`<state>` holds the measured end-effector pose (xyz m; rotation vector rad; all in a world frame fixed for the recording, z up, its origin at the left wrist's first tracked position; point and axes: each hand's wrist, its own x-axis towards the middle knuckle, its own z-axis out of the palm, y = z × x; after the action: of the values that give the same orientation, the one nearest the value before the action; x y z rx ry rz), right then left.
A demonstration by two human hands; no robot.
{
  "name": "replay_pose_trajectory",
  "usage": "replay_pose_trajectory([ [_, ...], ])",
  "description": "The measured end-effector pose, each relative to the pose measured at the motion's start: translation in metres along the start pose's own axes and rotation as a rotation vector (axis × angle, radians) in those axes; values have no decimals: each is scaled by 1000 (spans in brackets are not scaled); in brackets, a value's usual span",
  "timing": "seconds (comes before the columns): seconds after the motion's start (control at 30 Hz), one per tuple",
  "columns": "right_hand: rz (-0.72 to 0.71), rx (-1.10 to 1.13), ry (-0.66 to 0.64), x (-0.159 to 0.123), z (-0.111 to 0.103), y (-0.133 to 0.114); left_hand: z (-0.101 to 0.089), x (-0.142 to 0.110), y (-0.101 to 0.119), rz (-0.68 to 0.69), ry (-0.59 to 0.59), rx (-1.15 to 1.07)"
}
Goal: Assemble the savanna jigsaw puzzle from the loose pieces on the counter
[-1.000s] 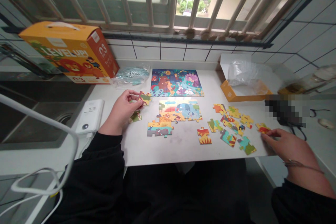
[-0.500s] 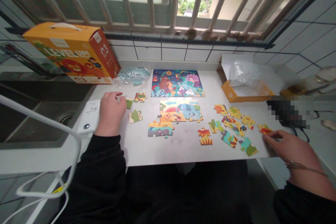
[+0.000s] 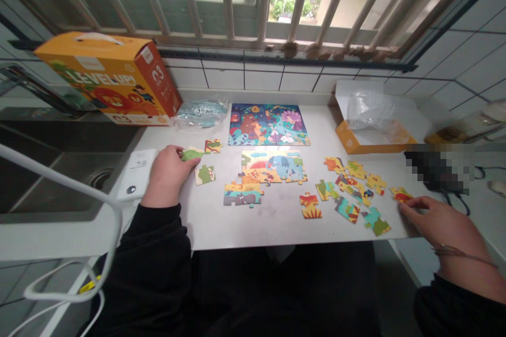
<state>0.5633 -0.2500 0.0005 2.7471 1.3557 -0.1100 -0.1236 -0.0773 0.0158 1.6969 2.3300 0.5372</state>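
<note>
Loose black sleeves (image 3: 142,268) are worn, creased near the left cuff (image 3: 161,217), and the right wrist (image 3: 454,234) is ringed by a thin dark bracelet (image 3: 450,251)

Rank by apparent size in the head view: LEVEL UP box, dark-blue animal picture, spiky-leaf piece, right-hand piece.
1. LEVEL UP box
2. dark-blue animal picture
3. spiky-leaf piece and right-hand piece, unranked: the right hand appears to cover part of the latter

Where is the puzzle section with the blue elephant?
In the head view, the elephant section lies near centre, between the left hand and right hand, just below the dark blue picture.
</note>
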Motion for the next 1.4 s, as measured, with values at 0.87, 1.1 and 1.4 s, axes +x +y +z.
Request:
replay_pose_trajectory([
  [0.87,-20,20,14,-4,-2,-2,-1,-38,22,460,-114,116],
  [1.1,-27,5,-1,-5,-2,-3,4,-34,28,493,-170,85],
  [1.4,-29,12,6,-6,-1,-2,4,-22,41,696,-145,62],
])
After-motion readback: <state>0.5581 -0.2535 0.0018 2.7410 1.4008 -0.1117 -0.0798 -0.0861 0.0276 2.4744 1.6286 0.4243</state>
